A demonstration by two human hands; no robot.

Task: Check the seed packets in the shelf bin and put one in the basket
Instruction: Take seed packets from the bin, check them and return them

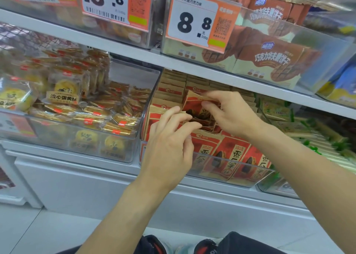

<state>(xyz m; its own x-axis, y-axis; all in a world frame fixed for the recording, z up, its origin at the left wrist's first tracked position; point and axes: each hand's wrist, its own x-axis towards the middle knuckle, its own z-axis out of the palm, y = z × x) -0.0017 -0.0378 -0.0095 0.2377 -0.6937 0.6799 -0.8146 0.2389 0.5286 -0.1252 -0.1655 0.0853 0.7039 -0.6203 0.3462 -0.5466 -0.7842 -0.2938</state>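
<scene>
Head view: clear shelf bin [202, 171] centre frame, full of red-brown seed packets [229, 153]. Right hand [231, 113] pinches top edge of one seed packet [194, 104], tilted up above the rest. Left hand [169, 145] just left, fingers curled, fingertips touching same packet's lower edge; firm grip or not, cannot tell. Price tag [200, 20] on shelf above.

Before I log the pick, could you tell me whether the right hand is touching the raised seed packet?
Touching: the head view shows the right hand pinching the raised seed packet at its top edge.

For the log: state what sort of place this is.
Likely a snack aisle in a shop: orange-and-white price tags, clear plastic shelf bins of red-and-tan seed packets, and wrapped yellow pastries.
</scene>
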